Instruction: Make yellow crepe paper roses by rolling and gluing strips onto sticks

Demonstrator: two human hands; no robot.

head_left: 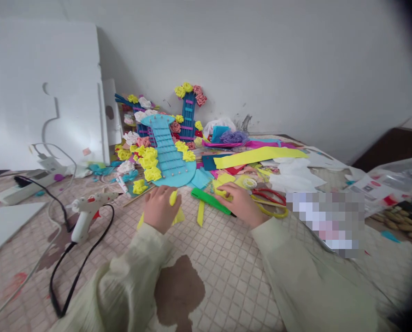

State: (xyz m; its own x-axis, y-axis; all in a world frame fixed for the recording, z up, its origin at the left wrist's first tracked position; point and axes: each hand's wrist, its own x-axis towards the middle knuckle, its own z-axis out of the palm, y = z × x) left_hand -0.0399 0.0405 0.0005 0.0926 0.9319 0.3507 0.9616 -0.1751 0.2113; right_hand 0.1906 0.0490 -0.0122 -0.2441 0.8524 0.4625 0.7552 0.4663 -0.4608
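My left hand (161,208) is closed, with a small piece of yellow paper (173,198) showing at its fingers; more yellow paper lies beneath that hand. My right hand (239,202) has its fingers apart over the right end of a green cutter (211,201), beside yellow scraps; whether it touches the cutter is unclear. A narrow yellow strip (200,213) lies between the hands. Just beyond them stands a light blue guitar-like shape (173,157) with strings and yellow paper flowers (150,165) along its edges.
A white glue gun (85,216) with a looping black cable stands at left, near a power strip (22,186). Red and yellow scissors (270,203) lie right of my right hand. Behind are a long yellow strip (261,157), purple yarn (234,137) and a white board (43,92).
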